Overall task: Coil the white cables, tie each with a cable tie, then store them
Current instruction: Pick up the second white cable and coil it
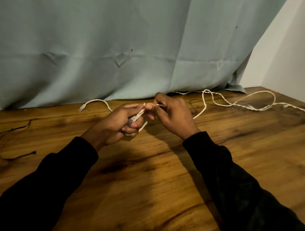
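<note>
My left hand (120,121) grips a small bundle of folded white cable (139,114), with a plug end showing between its fingers. Just to its right, my right hand (171,112) pinches a strand of the same cable near the fingertips. From there the cable runs right in a loop behind the right hand and one free end (82,108) lies on the table to the left. A second white cable (243,103), twisted, lies in loose loops at the back right of the wooden table (145,176).
A thin dark cord (9,144) lies curved on the table's left side. A grey-green curtain (116,44) hangs along the table's back edge, and a white wall (290,60) stands at the right.
</note>
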